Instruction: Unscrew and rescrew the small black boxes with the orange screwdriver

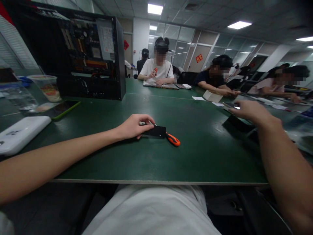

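My left hand (135,125) grips a small flat black rectangular piece (157,131) between thumb and fingers, just above the green table. From behind that piece the orange and black handle of a screwdriver (173,139) sticks out to the right; the piece hides part of its shaft. Far to the right, my right hand (254,112) reaches across the table with its fingers closed on a thin, flat, dark object with a bright edge (231,105). Its exact kind is unclear. Below that hand lies a dark, blurred, box-like thing (238,124).
An open black computer case (97,81) stands at the back left. Near it are a plastic cup (47,87), a phone with a green edge (65,109) and a white power bank (22,135). Several people sit across the table; white papers (198,98) lie before them.
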{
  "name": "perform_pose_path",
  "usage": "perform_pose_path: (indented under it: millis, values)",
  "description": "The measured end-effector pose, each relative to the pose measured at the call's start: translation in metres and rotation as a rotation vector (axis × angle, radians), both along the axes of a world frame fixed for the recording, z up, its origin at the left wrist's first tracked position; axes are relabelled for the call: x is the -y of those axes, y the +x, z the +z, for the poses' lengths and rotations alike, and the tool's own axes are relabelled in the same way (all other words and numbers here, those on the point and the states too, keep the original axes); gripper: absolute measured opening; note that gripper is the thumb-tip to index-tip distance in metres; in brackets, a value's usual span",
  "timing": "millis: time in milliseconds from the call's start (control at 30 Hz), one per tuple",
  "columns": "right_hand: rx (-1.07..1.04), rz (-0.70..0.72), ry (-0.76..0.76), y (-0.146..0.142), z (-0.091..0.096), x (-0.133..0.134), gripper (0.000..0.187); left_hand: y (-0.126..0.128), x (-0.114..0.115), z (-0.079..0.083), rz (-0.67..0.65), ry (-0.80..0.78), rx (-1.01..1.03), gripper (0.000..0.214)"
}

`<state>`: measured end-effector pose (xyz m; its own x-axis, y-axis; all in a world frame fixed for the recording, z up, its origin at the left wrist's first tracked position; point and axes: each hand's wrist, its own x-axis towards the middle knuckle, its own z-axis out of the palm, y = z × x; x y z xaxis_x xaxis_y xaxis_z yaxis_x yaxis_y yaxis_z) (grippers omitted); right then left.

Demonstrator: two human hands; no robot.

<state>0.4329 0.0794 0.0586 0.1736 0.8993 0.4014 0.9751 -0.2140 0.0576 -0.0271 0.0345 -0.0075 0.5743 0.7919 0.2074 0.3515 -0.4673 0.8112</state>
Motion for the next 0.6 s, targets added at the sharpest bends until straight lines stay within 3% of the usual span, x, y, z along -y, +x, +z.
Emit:
perform_pose_path:
  millis: [133,200,300,367,467,600]
  values:
    - [-0.133,0.37,0.105,-0.083,-0.001,0.012,0.044,0.009,0.007,0.001,-0.051,-0.069,0.119,0.025]
    - [-0.192,0.567,0.081,-0.128,-0.009,0.027,0.046,0.015,0.012,0.002,-0.084,-0.065,0.169,0.024]
    - [-0.415,1.007,-0.133,-0.182,-0.023,0.056,0.049,0.021,0.019,0.003,-0.117,-0.013,0.226,0.023]
    - [-0.497,1.164,-0.304,-0.203,-0.03,0.074,0.05,0.023,0.022,0.003,-0.115,0.062,0.249,0.022]
    - [-0.517,1.173,-0.425,-0.212,-0.035,0.088,0.053,0.023,0.025,0.003,-0.068,0.19,0.211,0.019]
    - [-0.507,1.1,-0.421,-0.195,-0.027,0.073,0.055,0.019,0.02,0.003,0.015,0.268,0.147,0.022]
